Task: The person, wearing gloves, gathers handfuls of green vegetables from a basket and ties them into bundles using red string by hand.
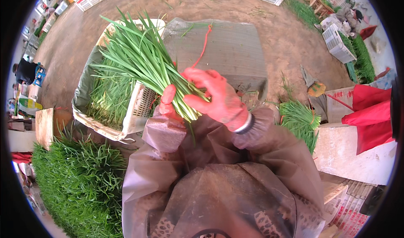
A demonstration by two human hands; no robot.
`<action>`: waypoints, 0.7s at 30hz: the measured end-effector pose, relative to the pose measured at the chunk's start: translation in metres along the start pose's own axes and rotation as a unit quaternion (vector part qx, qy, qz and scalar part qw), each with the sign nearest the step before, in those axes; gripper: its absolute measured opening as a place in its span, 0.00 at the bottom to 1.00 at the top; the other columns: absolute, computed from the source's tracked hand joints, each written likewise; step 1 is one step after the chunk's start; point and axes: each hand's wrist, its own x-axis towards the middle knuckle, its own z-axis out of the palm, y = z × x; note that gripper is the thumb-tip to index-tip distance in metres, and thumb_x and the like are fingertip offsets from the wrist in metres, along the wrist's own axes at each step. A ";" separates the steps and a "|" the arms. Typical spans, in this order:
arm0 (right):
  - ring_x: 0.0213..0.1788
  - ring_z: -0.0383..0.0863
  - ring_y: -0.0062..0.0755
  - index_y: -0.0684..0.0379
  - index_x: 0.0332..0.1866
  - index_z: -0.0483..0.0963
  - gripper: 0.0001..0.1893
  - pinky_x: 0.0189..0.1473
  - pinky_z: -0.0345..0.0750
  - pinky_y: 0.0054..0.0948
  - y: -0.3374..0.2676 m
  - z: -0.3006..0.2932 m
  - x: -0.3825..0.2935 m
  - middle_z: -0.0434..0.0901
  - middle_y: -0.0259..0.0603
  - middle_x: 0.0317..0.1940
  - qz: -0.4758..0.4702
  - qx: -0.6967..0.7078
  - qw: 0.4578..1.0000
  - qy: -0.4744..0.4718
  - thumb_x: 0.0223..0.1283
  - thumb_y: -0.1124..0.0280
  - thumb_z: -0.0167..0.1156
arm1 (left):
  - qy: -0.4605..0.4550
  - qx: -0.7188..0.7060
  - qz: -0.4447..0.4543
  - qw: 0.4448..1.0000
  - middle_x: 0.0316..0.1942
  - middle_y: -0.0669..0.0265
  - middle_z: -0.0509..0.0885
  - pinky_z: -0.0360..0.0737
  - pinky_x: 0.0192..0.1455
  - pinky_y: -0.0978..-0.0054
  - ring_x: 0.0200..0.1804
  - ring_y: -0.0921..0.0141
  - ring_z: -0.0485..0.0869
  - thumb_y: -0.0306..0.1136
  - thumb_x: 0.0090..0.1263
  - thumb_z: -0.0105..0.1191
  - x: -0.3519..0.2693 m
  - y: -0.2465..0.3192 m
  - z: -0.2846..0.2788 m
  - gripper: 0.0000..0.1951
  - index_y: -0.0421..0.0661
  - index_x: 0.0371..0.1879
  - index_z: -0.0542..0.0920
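Note:
A bunch of long green garlic chives (pixel 148 58) lies slantwise in front of me, its pale stem ends towards my body. My left hand (pixel 169 104), in a red rubber glove, grips the bunch from the left with the thumb up. Also gloved in red, my right hand (pixel 217 96) curls its thumb and fingers around the stems from the right. A thin red tie string (pixel 204 45) runs up from behind the right fingers across a grey plastic-covered surface (pixel 233 51); its lower end is hidden.
Left of the bunch, a white plastic crate (pixel 135 111) holds loose chives. A large chive heap (pixel 79 181) stands at lower left. Tied chives (pixel 300 118) lie at right beside a white block (pixel 350 149) and red cloth (pixel 369 111). A person (pixel 26 71) sits far left.

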 end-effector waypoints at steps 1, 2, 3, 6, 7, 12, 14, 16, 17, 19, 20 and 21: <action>0.41 0.82 0.34 0.61 0.48 0.77 0.16 0.42 0.79 0.29 0.011 0.004 0.003 0.81 0.42 0.44 -0.005 -0.003 1.000 0.002 0.53 0.75 0.67 | 0.000 0.028 0.008 1.000 0.55 0.57 0.77 0.72 0.65 0.53 0.61 0.57 0.74 0.45 0.66 0.54 0.002 0.004 0.017 0.34 0.46 0.69 0.61; 0.41 0.82 0.33 0.61 0.45 0.78 0.13 0.42 0.79 0.29 0.026 0.007 0.003 0.81 0.42 0.43 -0.006 -0.011 1.000 0.001 0.54 0.75 0.67 | 0.031 0.040 0.040 0.998 0.56 0.57 0.77 0.73 0.64 0.54 0.62 0.57 0.73 0.45 0.65 0.57 0.003 -0.002 0.012 0.34 0.46 0.68 0.62; 0.41 0.82 0.32 0.61 0.42 0.79 0.10 0.42 0.79 0.28 0.035 0.008 0.004 0.81 0.42 0.42 -0.008 -0.018 1.000 0.001 0.54 0.75 0.67 | 0.062 0.051 0.072 0.994 0.57 0.57 0.77 0.74 0.63 0.55 0.63 0.58 0.72 0.44 0.64 0.60 0.004 -0.005 0.009 0.33 0.47 0.67 0.64; 0.37 0.82 0.26 0.67 0.38 0.78 0.09 0.42 0.79 0.26 0.037 0.003 0.009 0.83 0.42 0.32 0.185 0.106 0.976 -0.044 0.56 0.73 0.67 | -0.011 -0.019 0.047 0.999 0.64 0.59 0.71 0.60 0.72 0.51 0.70 0.56 0.63 0.50 0.64 0.56 -0.001 -0.005 0.006 0.36 0.47 0.69 0.62; 0.37 0.82 0.25 0.68 0.38 0.78 0.09 0.41 0.79 0.26 0.037 0.001 0.009 0.83 0.42 0.31 0.180 0.090 0.978 -0.049 0.56 0.73 0.67 | -0.074 -0.045 0.029 0.996 0.67 0.58 0.69 0.52 0.75 0.48 0.73 0.53 0.57 0.51 0.66 0.52 0.000 -0.005 0.007 0.36 0.47 0.70 0.61; 0.34 0.83 0.40 0.65 0.34 0.77 0.08 0.38 0.78 0.34 0.049 0.005 0.002 0.82 0.45 0.30 0.048 0.013 0.999 -0.021 0.53 0.73 0.67 | -0.061 -0.101 0.089 0.989 0.57 0.62 0.78 0.59 0.74 0.50 0.66 0.58 0.70 0.48 0.68 0.50 0.002 -0.016 -0.009 0.32 0.45 0.68 0.63; 0.33 0.82 0.41 0.64 0.31 0.76 0.08 0.36 0.77 0.36 0.045 0.001 0.001 0.82 0.44 0.30 -0.016 -0.038 0.999 -0.012 0.52 0.73 0.67 | -0.041 -0.062 0.106 0.992 0.52 0.63 0.79 0.60 0.73 0.51 0.63 0.59 0.72 0.45 0.68 0.53 0.005 -0.013 -0.005 0.30 0.44 0.66 0.66; 0.31 0.81 0.40 0.63 0.30 0.75 0.07 0.35 0.76 0.37 0.054 -0.013 -0.012 0.81 0.43 0.28 0.008 -0.055 0.998 -0.035 0.51 0.73 0.67 | -0.009 -0.053 0.102 0.993 0.49 0.64 0.80 0.63 0.72 0.52 0.60 0.60 0.75 0.43 0.68 0.53 0.004 -0.009 0.002 0.27 0.44 0.64 0.67; 0.31 0.81 0.40 0.63 0.29 0.75 0.07 0.35 0.76 0.37 0.060 -0.022 -0.020 0.81 0.42 0.28 0.019 -0.061 0.997 -0.049 0.51 0.73 0.67 | -0.006 -0.082 0.113 0.990 0.49 0.64 0.80 0.63 0.72 0.52 0.59 0.60 0.76 0.42 0.68 0.53 0.004 -0.004 0.003 0.27 0.44 0.64 0.67; 0.31 0.81 0.39 0.63 0.27 0.75 0.06 0.38 0.76 0.36 0.078 -0.047 -0.049 0.81 0.43 0.26 0.122 -0.072 0.986 -0.093 0.49 0.75 0.66 | -0.004 -0.145 0.136 0.980 0.50 0.64 0.80 0.64 0.72 0.52 0.58 0.61 0.77 0.42 0.69 0.52 0.008 0.005 0.000 0.27 0.44 0.65 0.67; 0.31 0.80 0.37 0.62 0.29 0.77 0.05 0.39 0.76 0.35 0.100 -0.066 -0.070 0.80 0.43 0.24 0.150 -0.126 0.960 -0.200 0.49 0.75 0.66 | -0.026 -0.177 0.138 0.974 0.51 0.63 0.79 0.65 0.71 0.52 0.57 0.62 0.78 0.42 0.69 0.51 0.012 0.011 -0.006 0.27 0.44 0.65 0.67; 0.31 0.80 0.36 0.61 0.30 0.78 0.04 0.41 0.76 0.33 0.121 -0.080 -0.088 0.80 0.43 0.23 0.176 -0.179 0.919 -0.304 0.49 0.75 0.66 | -0.026 -0.155 0.146 0.977 0.51 0.65 0.79 0.60 0.75 0.55 0.57 0.63 0.77 0.40 0.67 0.56 0.013 0.019 -0.008 0.28 0.40 0.64 0.67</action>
